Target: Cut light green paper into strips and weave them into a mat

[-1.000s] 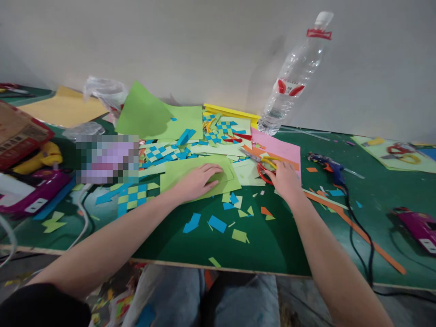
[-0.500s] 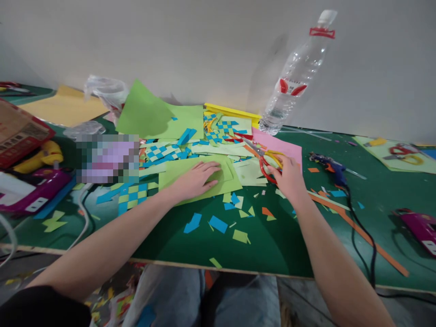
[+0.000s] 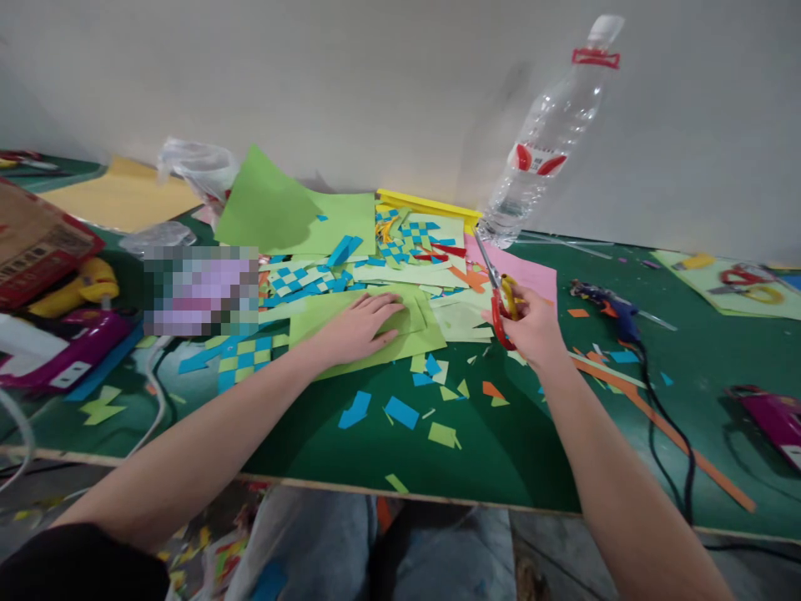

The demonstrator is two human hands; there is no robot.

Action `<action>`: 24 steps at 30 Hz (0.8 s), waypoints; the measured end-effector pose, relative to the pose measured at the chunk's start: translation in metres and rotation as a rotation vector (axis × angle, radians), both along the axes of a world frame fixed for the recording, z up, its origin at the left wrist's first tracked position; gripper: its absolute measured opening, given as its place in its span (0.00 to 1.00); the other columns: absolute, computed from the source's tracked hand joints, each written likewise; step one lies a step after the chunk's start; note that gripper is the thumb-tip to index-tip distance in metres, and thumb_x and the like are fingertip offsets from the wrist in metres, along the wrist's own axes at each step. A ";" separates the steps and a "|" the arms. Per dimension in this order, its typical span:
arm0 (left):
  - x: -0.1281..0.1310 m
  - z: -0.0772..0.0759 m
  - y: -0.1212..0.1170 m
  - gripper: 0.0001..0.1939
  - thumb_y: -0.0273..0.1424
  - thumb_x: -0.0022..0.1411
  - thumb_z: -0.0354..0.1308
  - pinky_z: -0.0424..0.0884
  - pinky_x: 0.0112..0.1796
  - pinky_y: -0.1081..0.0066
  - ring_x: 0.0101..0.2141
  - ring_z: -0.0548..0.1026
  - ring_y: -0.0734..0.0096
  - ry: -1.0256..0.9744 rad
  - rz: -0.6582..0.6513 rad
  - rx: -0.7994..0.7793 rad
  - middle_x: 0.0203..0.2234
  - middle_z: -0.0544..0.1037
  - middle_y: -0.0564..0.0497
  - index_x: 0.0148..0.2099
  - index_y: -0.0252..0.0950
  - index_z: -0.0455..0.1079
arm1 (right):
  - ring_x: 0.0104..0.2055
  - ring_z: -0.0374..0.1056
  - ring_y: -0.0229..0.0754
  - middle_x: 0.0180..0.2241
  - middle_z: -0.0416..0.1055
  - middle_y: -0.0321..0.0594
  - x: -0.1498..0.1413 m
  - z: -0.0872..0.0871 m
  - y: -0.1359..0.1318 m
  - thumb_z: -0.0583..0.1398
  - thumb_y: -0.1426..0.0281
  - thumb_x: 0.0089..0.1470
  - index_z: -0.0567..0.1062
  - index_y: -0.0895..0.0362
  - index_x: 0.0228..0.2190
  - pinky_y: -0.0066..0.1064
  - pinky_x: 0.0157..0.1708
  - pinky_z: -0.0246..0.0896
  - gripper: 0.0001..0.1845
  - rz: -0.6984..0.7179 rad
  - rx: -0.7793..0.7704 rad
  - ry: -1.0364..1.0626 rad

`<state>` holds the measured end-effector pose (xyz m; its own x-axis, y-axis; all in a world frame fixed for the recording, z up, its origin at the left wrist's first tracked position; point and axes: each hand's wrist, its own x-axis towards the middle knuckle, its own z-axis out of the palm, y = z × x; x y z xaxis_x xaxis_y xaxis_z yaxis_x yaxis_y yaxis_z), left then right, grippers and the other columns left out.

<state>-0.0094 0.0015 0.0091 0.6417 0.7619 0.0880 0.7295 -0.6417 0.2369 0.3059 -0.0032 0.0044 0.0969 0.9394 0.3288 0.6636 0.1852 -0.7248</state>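
My left hand (image 3: 360,327) lies flat, fingers spread, on a green paper sheet (image 3: 369,321) on the green table (image 3: 519,451). My right hand (image 3: 531,330) grips red and yellow scissors (image 3: 497,292), lifted off the table with the blades pointing up and away. A pink sheet (image 3: 531,271) lies behind that hand. Woven blue and green paper mats (image 3: 300,282) lie beyond my left hand, among several loose paper scraps (image 3: 400,411).
A clear plastic bottle (image 3: 547,138) stands against the wall. A glue gun (image 3: 607,305) with a black cable, orange paper strips (image 3: 663,434), a magenta device (image 3: 773,413) and another pair of scissors (image 3: 742,280) lie right. A carton (image 3: 34,242) and plastic bags sit left.
My right hand has taken the scissors from the table and raised them, turning the blades upward. My left hand has stayed on the green sheet.
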 end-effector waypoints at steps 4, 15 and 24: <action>0.001 0.000 0.000 0.24 0.41 0.72 0.41 0.53 0.63 0.56 0.63 0.60 0.58 -0.040 0.034 0.001 0.64 0.63 0.43 0.64 0.37 0.59 | 0.45 0.73 0.54 0.48 0.73 0.51 -0.005 0.004 0.000 0.67 0.54 0.42 0.71 0.57 0.50 0.46 0.42 0.72 0.35 -0.093 -0.028 0.054; -0.001 0.000 0.003 0.22 0.37 0.71 0.47 0.58 0.61 0.58 0.60 0.63 0.58 -0.051 0.094 0.040 0.60 0.66 0.44 0.63 0.35 0.60 | 0.57 0.64 0.60 0.53 0.68 0.52 -0.009 0.017 -0.008 0.65 0.58 0.43 0.69 0.57 0.50 0.57 0.57 0.58 0.33 0.027 -0.085 -0.347; -0.003 -0.004 0.006 0.19 0.33 0.68 0.51 0.59 0.61 0.57 0.60 0.64 0.58 -0.116 0.073 0.118 0.60 0.67 0.45 0.60 0.38 0.62 | 0.53 0.67 0.58 0.51 0.71 0.48 0.011 0.024 -0.010 0.64 0.56 0.45 0.72 0.54 0.47 0.56 0.55 0.59 0.28 0.228 -0.185 -0.569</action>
<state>-0.0121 0.0075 0.0055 0.5655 0.7861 0.2497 0.7472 -0.6164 0.2485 0.3172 -0.0130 0.0287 -0.2544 0.9619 0.1003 0.9128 0.2731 -0.3038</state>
